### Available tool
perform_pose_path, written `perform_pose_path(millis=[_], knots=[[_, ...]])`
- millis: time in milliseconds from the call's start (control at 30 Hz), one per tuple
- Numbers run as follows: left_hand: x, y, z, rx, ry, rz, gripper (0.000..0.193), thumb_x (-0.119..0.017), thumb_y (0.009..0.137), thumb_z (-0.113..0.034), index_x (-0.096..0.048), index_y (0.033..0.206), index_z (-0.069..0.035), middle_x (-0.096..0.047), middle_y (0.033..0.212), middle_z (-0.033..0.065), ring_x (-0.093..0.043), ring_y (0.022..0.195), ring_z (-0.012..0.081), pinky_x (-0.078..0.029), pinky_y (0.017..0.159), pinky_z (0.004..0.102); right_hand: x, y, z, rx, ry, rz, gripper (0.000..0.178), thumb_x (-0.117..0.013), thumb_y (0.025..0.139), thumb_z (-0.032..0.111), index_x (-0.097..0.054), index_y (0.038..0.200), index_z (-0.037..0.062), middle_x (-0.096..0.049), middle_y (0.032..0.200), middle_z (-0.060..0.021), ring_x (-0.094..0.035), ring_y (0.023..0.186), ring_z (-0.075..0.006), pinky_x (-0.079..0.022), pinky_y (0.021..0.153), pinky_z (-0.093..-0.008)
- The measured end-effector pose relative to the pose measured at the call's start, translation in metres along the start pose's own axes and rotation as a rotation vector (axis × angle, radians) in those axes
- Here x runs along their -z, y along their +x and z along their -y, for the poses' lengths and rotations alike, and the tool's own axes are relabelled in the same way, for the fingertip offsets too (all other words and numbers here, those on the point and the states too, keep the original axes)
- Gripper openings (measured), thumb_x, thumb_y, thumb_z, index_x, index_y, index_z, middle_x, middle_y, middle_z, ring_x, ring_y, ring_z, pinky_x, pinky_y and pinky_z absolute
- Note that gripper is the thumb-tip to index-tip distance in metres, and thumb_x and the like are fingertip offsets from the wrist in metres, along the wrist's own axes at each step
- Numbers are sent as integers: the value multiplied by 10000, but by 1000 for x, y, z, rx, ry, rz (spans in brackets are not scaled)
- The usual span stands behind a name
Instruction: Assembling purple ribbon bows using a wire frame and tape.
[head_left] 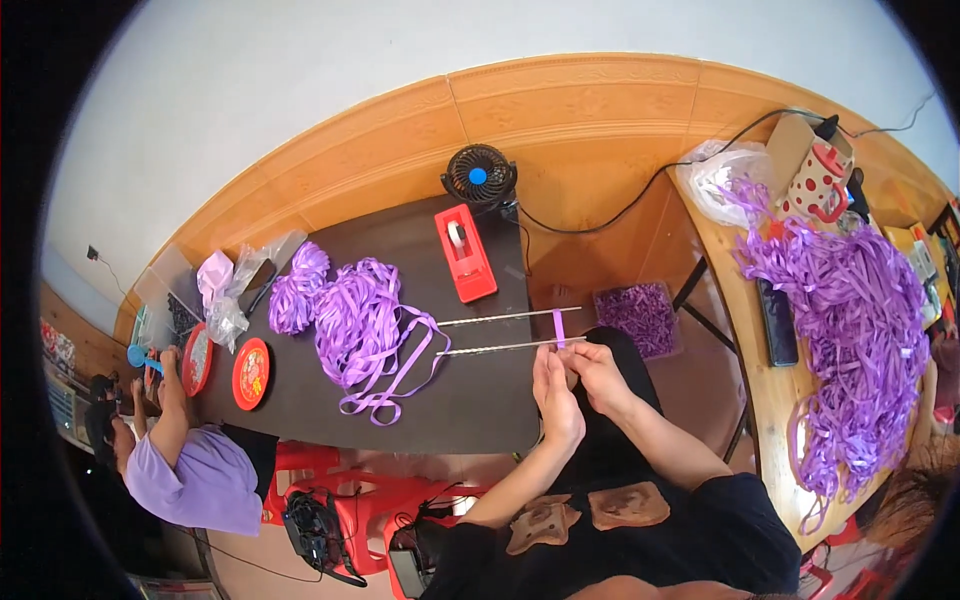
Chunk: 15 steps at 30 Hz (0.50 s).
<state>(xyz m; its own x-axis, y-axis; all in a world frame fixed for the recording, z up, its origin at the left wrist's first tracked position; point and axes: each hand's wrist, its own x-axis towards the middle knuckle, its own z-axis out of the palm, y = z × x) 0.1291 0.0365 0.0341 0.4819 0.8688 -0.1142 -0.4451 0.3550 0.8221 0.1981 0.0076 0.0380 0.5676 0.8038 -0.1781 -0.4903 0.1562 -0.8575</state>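
Two thin metal rods [500, 349] reach out past the right edge of the dark table. A short band of purple ribbon [559, 326] spans them near their ends. My left hand [558, 402] and my right hand [601, 377] meet at the nearer rod, fingers closed on the lower end of this ribbon. The fingertips partly hide where it passes round the rod. Left of the rods lies a large loose heap of purple ribbon [360, 320], with a smaller bundle [299, 288] behind it.
A red tape dispenser [466, 255] and a black fan [479, 176] stand at the table's back right. Red dishes [252, 373] sit at its left, near a co-worker [200, 475]. More purple ribbon [850, 330] covers the wooden table at right; a bin of purple pieces [638, 318] stands below.
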Motion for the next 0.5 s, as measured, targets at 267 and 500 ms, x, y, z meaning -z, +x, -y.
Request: perform_pose_path(millis=[267, 500], knots=[[-7, 17, -27, 361, -167, 65, 439, -346, 983, -422, -596, 950, -63, -578, 901, 27, -509, 809, 137, -368, 719, 271, -1, -4, 6, -22, -39, 6, 171, -497, 907, 60, -647, 924, -20, -638, 839, -44, -572, 775, -112, -435, 719, -237], [1, 24, -46, 555, -238, 162, 662, -296, 930, -578, -554, 1118, 2, -571, 1055, 82, -478, 992, 219, -346, 873, 346, 11, -10, 9, 203, -322, 2, 123, -576, 856, 71, -665, 864, -13, -640, 875, -87, -580, 831, -160, -437, 750, -258]])
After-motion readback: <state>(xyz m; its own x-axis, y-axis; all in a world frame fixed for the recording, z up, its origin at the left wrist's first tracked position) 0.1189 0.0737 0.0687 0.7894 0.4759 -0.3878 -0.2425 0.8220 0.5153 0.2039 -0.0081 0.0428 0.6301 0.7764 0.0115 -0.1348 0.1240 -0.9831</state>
